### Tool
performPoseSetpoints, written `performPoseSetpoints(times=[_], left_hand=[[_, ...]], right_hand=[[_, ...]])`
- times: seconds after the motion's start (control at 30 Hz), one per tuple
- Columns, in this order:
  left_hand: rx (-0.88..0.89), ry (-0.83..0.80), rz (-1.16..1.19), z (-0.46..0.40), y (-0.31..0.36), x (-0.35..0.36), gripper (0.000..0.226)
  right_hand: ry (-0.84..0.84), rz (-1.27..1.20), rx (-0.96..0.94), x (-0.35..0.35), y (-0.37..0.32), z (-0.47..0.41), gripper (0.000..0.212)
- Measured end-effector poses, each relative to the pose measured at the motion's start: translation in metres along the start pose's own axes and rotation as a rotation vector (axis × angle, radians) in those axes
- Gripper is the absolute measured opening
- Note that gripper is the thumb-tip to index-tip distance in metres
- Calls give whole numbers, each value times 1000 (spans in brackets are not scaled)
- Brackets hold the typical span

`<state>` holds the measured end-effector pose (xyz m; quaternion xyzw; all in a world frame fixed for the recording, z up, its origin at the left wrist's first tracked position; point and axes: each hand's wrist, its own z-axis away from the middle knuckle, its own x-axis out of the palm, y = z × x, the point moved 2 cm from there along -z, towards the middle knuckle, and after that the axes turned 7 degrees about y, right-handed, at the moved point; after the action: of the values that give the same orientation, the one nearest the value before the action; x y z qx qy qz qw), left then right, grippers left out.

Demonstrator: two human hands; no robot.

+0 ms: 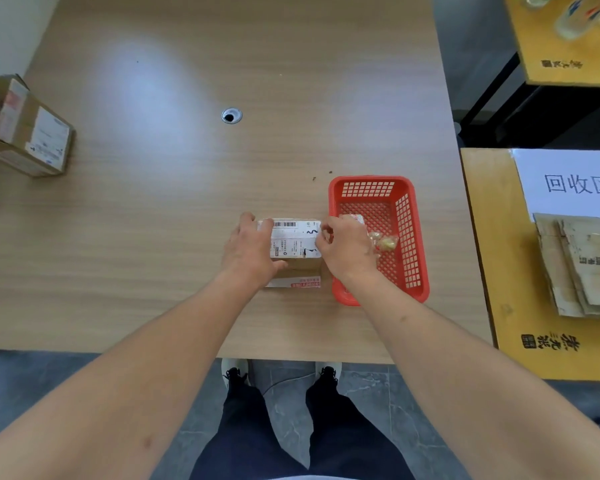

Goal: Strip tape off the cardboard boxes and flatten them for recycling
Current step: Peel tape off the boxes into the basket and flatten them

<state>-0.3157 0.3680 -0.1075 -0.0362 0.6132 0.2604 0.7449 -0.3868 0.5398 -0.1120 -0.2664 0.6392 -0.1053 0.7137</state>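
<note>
While both bare forearms reach forward from the bottom of the view, the wooden table (153, 220) fills most of the scene, with a round cable hole (231, 116) near its middle. To the right stands a yellow side table (492, 271) carrying a white sign (568, 181) with printed characters and, below it, a stack of flattened cardboard (582, 268). At the table's far left edge sits a larger cardboard box (28, 129), flaps open, tilted, with white labels on its side, well apart from the hands. A red plastic basket (409, 244) lies at the right of the work area, holding a crumpled wad of clear tape (383, 241).

Just left of the basket, near the table's front edge, sits the small cardboard box (293, 252), its top covered by a white shipping label (293, 239) with a barcode.

The left hand (250, 247) comes down over the box's left end, wrist bent, fingers curled over the far top edge and thumb against the near side, gripping it. The right hand (345, 249) hovers at the box's right end, between box and basket, fingers bunched and curled inward at the label's right edge as if pinching there; whether something thin sits between the fingertips cannot be told.
</note>
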Motion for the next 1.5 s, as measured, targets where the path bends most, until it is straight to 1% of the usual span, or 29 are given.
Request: performPoseSetpoints(times=[0.07,0.13,0.27,0.33,0.43,0.5,0.53,0.57,0.6,0.7,0.8,0.87,0.97,1.0,1.07,1.1,1.13,1.2,1.23,1.33,1.4,1.43,1.5], left_hand=[[-19,7,101,2,-10,2,74],[-2,24,133,2,-17,5,65],[4,60,208,0,-25,11,44],[22,84,242,-1,-30,15,36],[55,100,308,0,-34,19,41],[64,92,344,1,-33,20,45],[63,91,356,1,-33,21,46],[67,97,361,2,-33,22,46],[69,99,364,2,-34,23,46],[84,90,343,3,-35,24,49],[108,81,302,3,-36,25,55],[105,74,242,3,-34,25,55],[153,72,151,4,-29,23,57],[168,67,120,4,-27,24,60],[172,54,59,3,-25,27,73],[163,40,27,4,-24,28,73],[147,34,12,4,-24,28,65],[114,46,7,5,-23,24,40],[105,56,14,4,-25,23,38],[151,113,51,2,-32,17,48],[189,163,103,-2,-38,6,40],[187,198,141,-4,-43,1,35],[115,272,221,-11,-53,-11,37]], right_hand=[[5,-58,106,6,-2,2,12],[37,-142,214,9,-4,3,14],[42,-225,345,11,-6,4,26],[33,-268,373,14,-7,3,33],[-13,-264,348,19,-7,5,39],[-54,-242,272,21,-10,5,36],[-72,-252,241,22,-11,6,29],[-96,-274,223,23,-13,6,16],[-123,-272,207,23,-15,8,11],[-158,-193,114,27,-16,9,40],[-197,-118,67,28,-20,8,58],[-222,-101,80,27,-23,4,62],[-247,-112,88,25,-28,-2,64],[-249,-113,86,25,-29,-4,65],[-244,-92,78,26,-31,-9,68],[-238,-78,80,27,-32,-11,69],[-235,-66,86,27,-34,-13,69],[-242,-60,99,27,-36,-14,65],[-246,-71,108,26,-37,-14,62],[-208,-136,157,24,-41,-11,47],[-120,-136,187,20,-43,-13,37],[-76,-122,198,16,-44,-16,32],[-19,-108,221,10,-46,-20,26]])
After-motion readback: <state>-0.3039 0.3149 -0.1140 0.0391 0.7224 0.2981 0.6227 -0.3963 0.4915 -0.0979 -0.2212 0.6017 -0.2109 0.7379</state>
